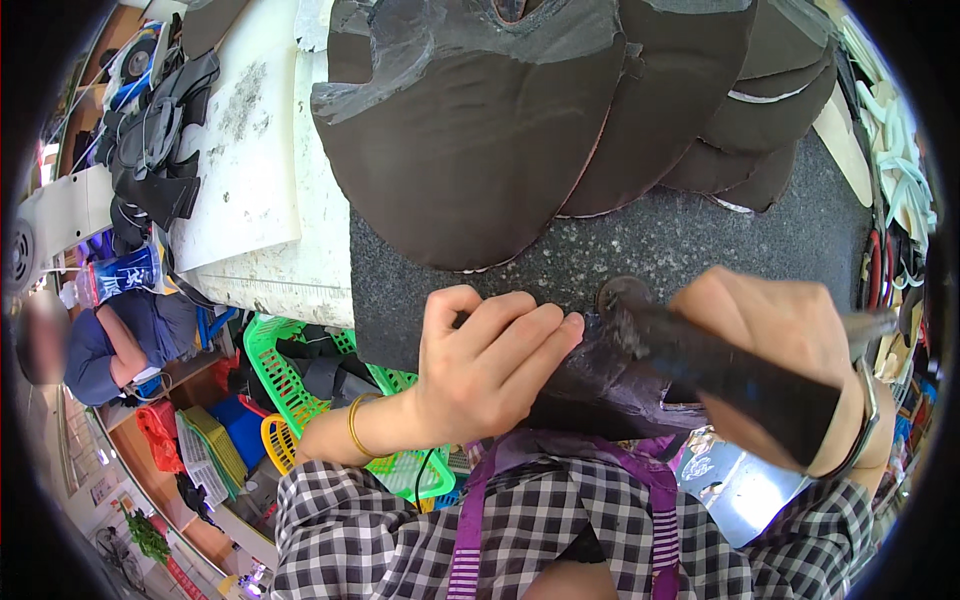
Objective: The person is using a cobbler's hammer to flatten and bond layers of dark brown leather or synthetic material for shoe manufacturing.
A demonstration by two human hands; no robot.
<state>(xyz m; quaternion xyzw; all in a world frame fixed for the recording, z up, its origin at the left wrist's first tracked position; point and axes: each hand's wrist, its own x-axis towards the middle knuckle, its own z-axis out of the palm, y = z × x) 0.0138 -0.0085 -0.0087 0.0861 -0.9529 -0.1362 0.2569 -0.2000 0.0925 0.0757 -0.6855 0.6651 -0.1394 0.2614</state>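
Note:
My right hand (775,320) is closed round a hammer (740,375), whose long dark head slants across in front of the fist. The round striking face is over the near edge of a dark speckled slab (430,300), with some motion blur. Close by on the left, my left hand (490,355) has its fingers curled and pressed together. Its fingertips rest at a dark piece of material (585,375) along the slab's front edge, and the grip itself is partly hidden. Large dark brown rounded cut pieces (480,150) lie overlapping on the slab beyond my hands.
A white board (240,150) and black scraps (160,140) lie at the far left. Below stand a green plastic basket (275,365) and several coloured trays. Another person (125,350) sits at the left. Pale strips and tools crowd the right edge.

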